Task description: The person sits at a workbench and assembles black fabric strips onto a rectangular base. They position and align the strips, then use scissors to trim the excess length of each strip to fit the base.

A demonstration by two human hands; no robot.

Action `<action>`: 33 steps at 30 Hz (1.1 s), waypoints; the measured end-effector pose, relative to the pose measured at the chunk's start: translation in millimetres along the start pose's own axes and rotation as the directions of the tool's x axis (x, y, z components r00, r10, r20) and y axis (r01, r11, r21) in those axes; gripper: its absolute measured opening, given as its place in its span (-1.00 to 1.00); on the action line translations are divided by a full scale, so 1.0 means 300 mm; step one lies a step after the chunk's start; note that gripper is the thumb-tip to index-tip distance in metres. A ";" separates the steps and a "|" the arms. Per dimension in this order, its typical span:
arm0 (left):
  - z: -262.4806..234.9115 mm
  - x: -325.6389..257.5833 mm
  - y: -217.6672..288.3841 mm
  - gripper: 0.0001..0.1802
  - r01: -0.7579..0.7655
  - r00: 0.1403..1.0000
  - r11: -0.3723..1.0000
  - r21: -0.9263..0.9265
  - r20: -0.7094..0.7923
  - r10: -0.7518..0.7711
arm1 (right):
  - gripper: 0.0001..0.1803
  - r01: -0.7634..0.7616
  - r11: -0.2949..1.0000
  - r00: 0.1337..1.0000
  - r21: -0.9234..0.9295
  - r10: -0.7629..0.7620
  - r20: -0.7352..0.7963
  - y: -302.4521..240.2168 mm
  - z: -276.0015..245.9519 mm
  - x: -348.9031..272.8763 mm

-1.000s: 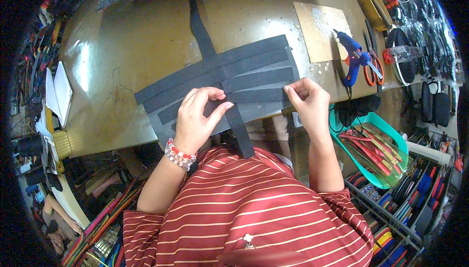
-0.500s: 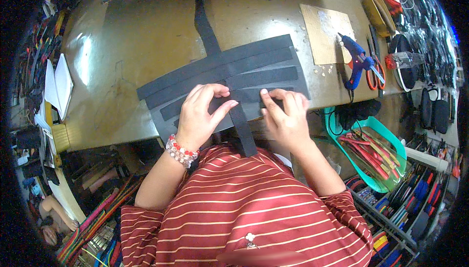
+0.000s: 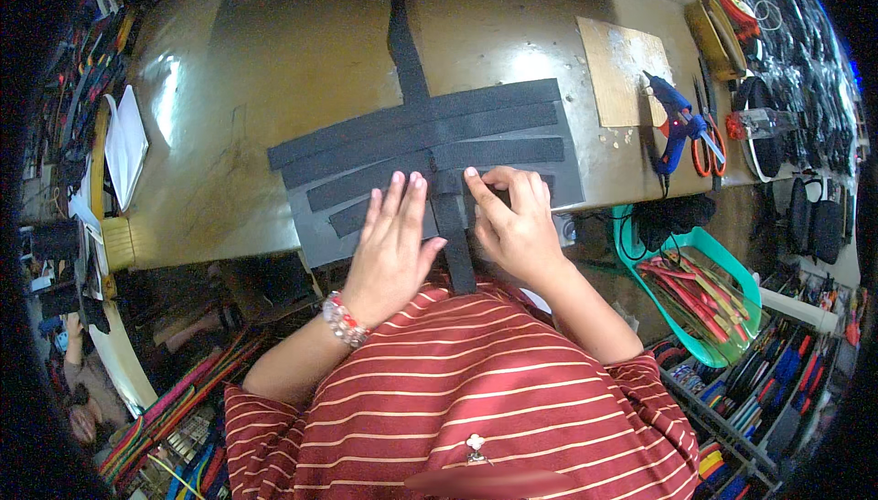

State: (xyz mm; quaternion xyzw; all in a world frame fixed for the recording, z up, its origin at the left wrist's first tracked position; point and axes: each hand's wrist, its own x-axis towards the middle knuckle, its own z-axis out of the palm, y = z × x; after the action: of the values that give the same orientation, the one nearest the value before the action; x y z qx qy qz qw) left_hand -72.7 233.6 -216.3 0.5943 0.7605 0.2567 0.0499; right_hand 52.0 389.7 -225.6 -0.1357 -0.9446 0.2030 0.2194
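A dark grey flat panel point(image 3: 572, 171) lies at the table's near edge, with several black fabric strips point(image 3: 501, 151) across it in slanting rows. A long black strap point(image 3: 409, 75) runs from the far side of the table to the panel's middle. Another strap end point(image 3: 456, 258) hangs over the near edge toward my striped shirt. My left hand point(image 3: 391, 249) rests flat on the left strips, fingers stretched out and holding nothing. My right hand point(image 3: 517, 226) touches the strips just right of the middle, its index finger extended and the other fingers bent but apart.
At the right lie a blue glue gun point(image 3: 675, 125), orange-handled scissors point(image 3: 709, 154) and a tan board point(image 3: 615, 70). Below the table edge is a teal basket point(image 3: 631, 267) of red and yellow strips. White papers point(image 3: 128, 148) stand at the left; a person point(image 3: 84, 409) is at lower left.
My left hand has opened from a near-pinch and flattened onto the left strips. My right hand has moved left toward the middle strap. The panel appears slightly lower and further right in view.
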 end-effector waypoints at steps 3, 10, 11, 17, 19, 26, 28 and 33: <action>0.058 -0.036 0.010 -0.15 0.055 0.998 0.998 -0.035 -0.007 -0.056 | -0.36 0.008 0.998 1.000 -0.055 -0.006 0.028 -0.019 0.016 0.011; 0.081 -0.016 0.014 -0.18 0.045 0.999 0.997 -0.065 -0.010 -0.046 | -0.39 -0.003 0.997 0.992 -0.074 0.013 0.125 -0.031 0.009 0.032; 0.079 -0.007 0.019 -0.18 0.043 0.999 0.997 -0.068 -0.018 -0.044 | -0.39 0.000 0.997 0.992 -0.080 0.010 0.123 -0.031 0.010 0.034; 0.071 0.010 0.035 -0.20 0.106 0.994 0.990 -0.092 0.034 -0.104 | -0.39 -0.021 1.000 0.997 0.000 0.021 0.078 -0.024 0.019 0.034; 0.064 0.000 0.036 -0.18 0.138 0.990 0.982 -0.132 0.013 -0.137 | -0.39 -0.061 0.994 0.997 0.096 0.056 0.053 -0.019 0.018 0.025; 0.065 -0.015 0.034 -0.22 0.100 0.994 0.991 -0.094 0.058 -0.095 | -0.39 -0.012 0.999 1.000 0.030 0.012 0.006 -0.028 0.042 -0.005; 0.068 -0.008 0.029 -0.25 0.084 0.996 0.990 -0.112 0.048 -0.079 | -0.40 0.013 1.000 1.000 0.020 -0.013 -0.013 -0.029 0.048 0.002; 0.063 -0.002 0.029 -0.28 0.084 0.995 0.991 -0.105 0.062 -0.077 | -0.45 -0.004 0.999 1.000 0.052 0.004 0.011 -0.028 0.034 0.012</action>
State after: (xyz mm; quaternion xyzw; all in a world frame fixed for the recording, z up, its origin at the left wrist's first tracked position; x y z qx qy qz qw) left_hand -57.7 240.5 -228.8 0.5668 0.7673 0.2775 0.1142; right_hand 42.7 380.4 -228.9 -0.1309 -0.9399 0.2286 0.2174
